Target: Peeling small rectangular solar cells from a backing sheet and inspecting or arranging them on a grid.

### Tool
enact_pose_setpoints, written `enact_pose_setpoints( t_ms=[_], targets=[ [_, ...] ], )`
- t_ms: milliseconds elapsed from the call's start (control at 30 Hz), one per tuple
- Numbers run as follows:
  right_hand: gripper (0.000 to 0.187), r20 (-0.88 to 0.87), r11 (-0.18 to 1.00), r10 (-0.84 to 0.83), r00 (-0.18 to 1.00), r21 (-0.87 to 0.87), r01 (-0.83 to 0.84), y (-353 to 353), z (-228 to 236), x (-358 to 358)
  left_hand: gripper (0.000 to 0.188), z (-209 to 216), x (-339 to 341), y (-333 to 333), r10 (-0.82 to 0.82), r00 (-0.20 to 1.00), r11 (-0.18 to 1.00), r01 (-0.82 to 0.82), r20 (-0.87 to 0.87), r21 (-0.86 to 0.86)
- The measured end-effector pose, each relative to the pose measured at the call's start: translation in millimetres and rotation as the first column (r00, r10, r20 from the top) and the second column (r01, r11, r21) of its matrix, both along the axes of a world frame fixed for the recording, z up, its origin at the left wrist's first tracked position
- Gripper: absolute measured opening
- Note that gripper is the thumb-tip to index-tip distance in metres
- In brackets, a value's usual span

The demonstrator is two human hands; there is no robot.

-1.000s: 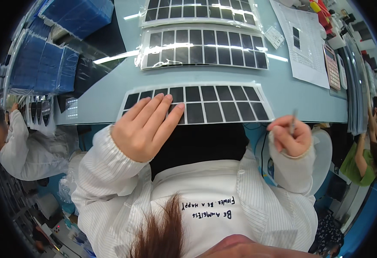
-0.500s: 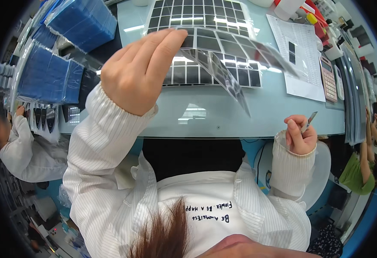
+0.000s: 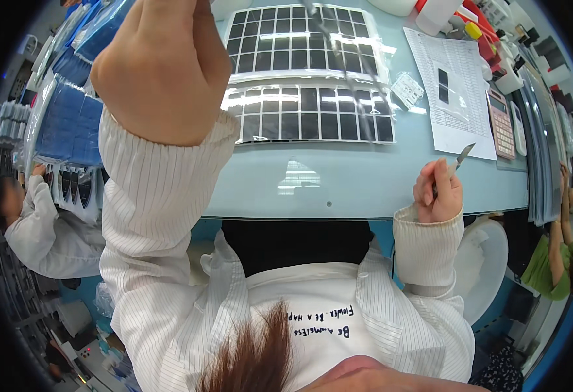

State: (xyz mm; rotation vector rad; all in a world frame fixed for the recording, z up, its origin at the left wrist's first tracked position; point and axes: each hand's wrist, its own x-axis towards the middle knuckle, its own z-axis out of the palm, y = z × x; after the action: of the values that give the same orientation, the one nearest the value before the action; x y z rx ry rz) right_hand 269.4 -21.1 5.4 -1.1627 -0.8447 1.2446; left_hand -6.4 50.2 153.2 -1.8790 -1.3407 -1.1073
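Note:
My left hand [image 3: 162,72] is raised at the upper left, so close that its fingertips run out past the top edge. From up there a blurred strip of thin film [image 3: 329,32] hangs over the table. Beneath it lie two sheets of dark rectangles on pale backing, a far sheet [image 3: 303,40] and a near sheet [image 3: 309,117]. Low on the right, my right hand [image 3: 442,193] is closed around a small craft knife [image 3: 465,153], its blade pointing up and away.
The glass-topped table [image 3: 358,179] carries a printed paper [image 3: 459,130], a pink calculator [image 3: 501,124] and a small clear piece [image 3: 407,90]. Blue wrapped stacks [image 3: 70,124] stand at left. Bottles and a red bin [image 3: 486,39] crowd the far right. Co-workers sit at both sides.
My left hand has risen toward the upper left, lifting the film off the near sheet, which now shows fully. My right hand with the knife has shifted slightly left and away from me.

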Motion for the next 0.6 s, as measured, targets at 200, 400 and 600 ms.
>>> enact_pose_setpoints(
  t_ms=[200, 400, 600],
  targets=[
    [0.036, -0.115, 0.982, -0.187, 0.976, -0.019, 0.186, 8.4, -3.5, -3.7, 0.026, -35.5, -12.3, 31.8, -0.280, 0.937, 0.934, 0.316, -0.209, 0.165],
    [0.034, -0.162, 0.926, -0.363, 0.918, 0.045, 0.374, 9.6, -7.4, 4.1, 0.027, -113.3, -29.9, 6.7, -0.375, 0.827, 0.927, 0.333, -0.418, -0.173],
    [0.035, -0.073, 0.927, -0.364, 0.929, 0.067, 0.368, 11.7, -12.3, 8.0, 0.030, -139.7, -47.7, -7.5, -0.405, 0.783, 0.873, 0.179, -0.472, -0.453]
  ],
)
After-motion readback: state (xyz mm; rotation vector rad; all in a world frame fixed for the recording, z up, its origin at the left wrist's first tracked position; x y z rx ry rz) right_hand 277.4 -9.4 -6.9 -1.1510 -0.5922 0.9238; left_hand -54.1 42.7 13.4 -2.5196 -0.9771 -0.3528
